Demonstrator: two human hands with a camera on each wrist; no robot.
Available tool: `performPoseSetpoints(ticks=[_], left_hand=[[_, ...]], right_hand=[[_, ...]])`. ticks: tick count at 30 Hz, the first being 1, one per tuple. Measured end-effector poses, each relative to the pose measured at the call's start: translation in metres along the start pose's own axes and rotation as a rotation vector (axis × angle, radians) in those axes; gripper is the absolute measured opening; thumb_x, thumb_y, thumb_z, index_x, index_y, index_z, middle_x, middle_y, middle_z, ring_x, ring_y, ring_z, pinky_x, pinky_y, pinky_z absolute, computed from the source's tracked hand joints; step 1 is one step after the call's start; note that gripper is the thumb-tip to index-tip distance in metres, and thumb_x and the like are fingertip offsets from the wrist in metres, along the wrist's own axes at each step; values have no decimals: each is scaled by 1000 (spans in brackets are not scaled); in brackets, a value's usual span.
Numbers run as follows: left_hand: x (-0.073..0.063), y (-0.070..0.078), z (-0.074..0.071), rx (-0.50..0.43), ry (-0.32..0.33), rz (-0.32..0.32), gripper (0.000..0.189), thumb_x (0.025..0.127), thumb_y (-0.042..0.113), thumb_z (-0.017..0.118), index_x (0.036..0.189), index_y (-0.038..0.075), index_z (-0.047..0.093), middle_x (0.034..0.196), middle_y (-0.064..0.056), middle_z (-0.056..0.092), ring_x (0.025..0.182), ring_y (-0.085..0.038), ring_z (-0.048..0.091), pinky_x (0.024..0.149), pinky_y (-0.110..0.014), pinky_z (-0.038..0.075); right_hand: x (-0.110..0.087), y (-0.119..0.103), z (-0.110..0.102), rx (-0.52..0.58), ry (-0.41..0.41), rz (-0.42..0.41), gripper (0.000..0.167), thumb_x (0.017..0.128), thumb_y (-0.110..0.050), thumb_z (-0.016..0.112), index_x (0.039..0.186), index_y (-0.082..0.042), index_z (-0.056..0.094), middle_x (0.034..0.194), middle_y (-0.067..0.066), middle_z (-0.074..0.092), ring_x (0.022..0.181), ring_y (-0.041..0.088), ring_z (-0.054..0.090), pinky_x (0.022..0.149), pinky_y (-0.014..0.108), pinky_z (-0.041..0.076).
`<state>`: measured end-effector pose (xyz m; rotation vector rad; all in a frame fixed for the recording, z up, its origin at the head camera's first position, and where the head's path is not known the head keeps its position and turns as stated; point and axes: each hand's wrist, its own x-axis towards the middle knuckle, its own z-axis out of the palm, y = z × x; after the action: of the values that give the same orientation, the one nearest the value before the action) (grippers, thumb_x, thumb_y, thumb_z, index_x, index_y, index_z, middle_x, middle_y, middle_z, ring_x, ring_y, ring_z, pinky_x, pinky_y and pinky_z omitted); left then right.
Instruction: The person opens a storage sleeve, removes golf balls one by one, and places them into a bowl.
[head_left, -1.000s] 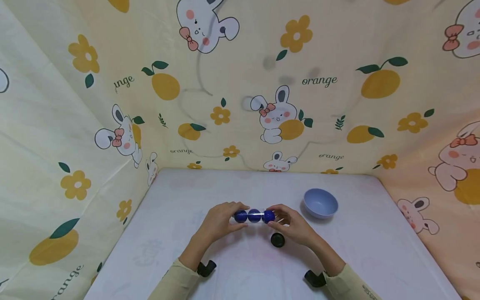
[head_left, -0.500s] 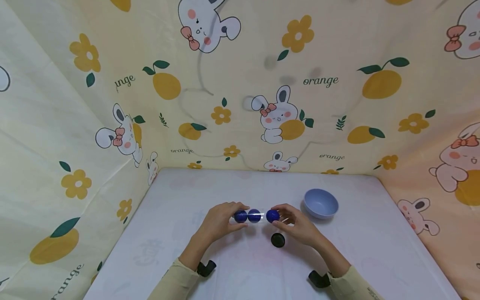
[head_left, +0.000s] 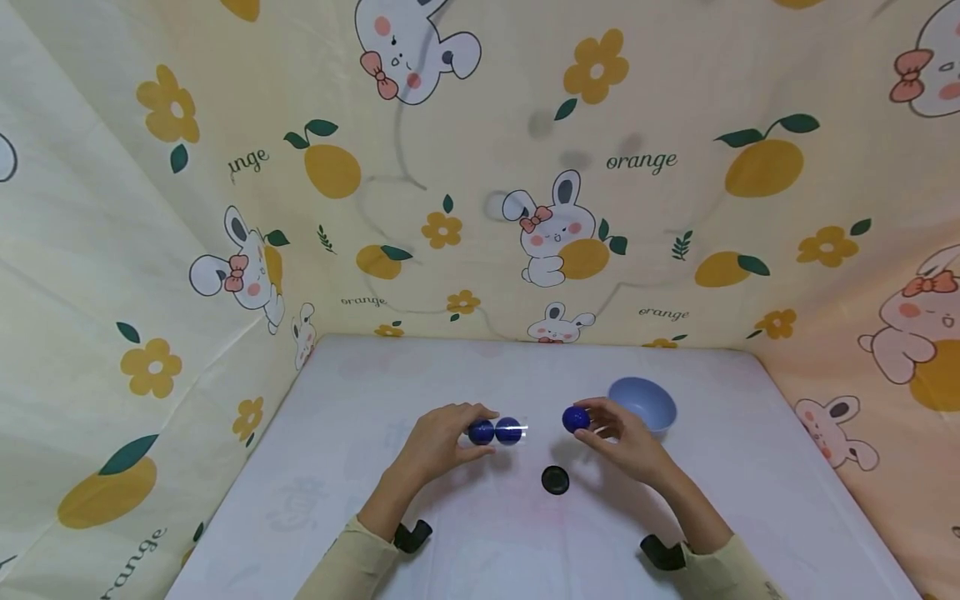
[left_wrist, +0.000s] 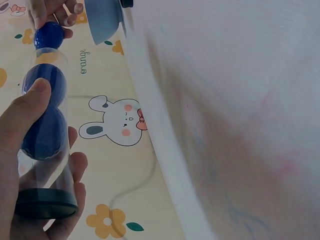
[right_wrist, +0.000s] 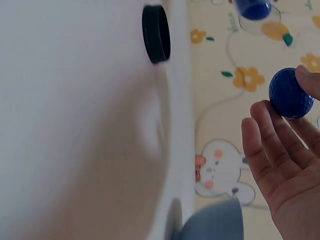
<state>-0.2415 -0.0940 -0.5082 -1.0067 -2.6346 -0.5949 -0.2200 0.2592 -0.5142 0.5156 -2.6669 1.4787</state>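
Note:
My left hand [head_left: 438,442] grips a clear tube [left_wrist: 57,172] with a dark cap [left_wrist: 46,204] on its closed end. Two blue golf balls [head_left: 508,431] sit inside the tube, one behind the other. The tube lies level in the head view, its uncapped mouth facing right. A third blue golf ball [right_wrist: 291,93], dimpled, is pinched between the thumb and fingers of my right hand [head_left: 618,433], apart from the tube's mouth. Behind the right hand stands a light blue bowl [head_left: 643,402], partly hidden by the fingers.
A loose dark round cap [head_left: 555,480] lies on the white-covered table [head_left: 360,375], in front of and between the hands. Printed fabric with rabbits and oranges [head_left: 480,208] hangs behind the table and along both sides.
The right hand has drawn one blue golf ball out of the tube's mouth and carried it right, toward the bowl. The left hand and tube have stayed put.

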Motion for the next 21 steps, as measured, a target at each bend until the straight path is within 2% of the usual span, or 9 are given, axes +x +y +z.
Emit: performPoseSetpoints(ticks=[11,21], left_hand=[[1,1,-2,-1,0,-2,52,89,40,90,134,27,68,121,7,77,99,-11,71,89,-34,60],[1,1,0,5,0,-3,52,89,41,90,135,28,68,121,8,77,98,-11,71,87,-33,60]], right_hand=[[-8,8,-28,-43,94,-32,42,100,-20,80,137,-8,65,110,7,73,95,11,68,85,24,57],[-14,20,-44,-193,171,-22,41,99,-17,81,137,-9,65,105,5,72,90,9,63,79,23,56]])
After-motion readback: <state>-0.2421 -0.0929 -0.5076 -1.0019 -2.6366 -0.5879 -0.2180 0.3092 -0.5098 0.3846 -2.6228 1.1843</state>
